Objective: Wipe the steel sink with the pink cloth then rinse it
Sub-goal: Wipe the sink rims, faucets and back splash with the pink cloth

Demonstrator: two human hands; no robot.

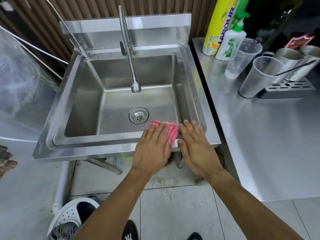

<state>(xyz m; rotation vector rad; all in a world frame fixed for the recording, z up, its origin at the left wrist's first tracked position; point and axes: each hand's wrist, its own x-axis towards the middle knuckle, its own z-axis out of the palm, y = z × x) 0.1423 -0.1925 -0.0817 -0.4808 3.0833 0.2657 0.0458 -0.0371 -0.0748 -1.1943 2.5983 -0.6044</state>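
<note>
The steel sink [83, 108] fills the middle of the view, with a round drain [138, 115] in its basin and a flexible tap [130, 54] hanging over it. A folded pink cloth [173, 131] lies on the sink's front rim, near the right corner. My left hand [153, 146] lies flat on top of the cloth, fingers stretched and pressing it down. My right hand [195, 146] rests flat on the rim just right of the cloth, fingers apart and holding nothing. No water runs from the tap.
A steel counter [259, 135] adjoins the sink on the right, carrying a yellow bottle [218, 26], a white soap pump bottle [230, 44], clear plastic cups [258, 77] and steel cups on a drip tray [289, 89]. A white bucket [71, 215] stands on the tiled floor below.
</note>
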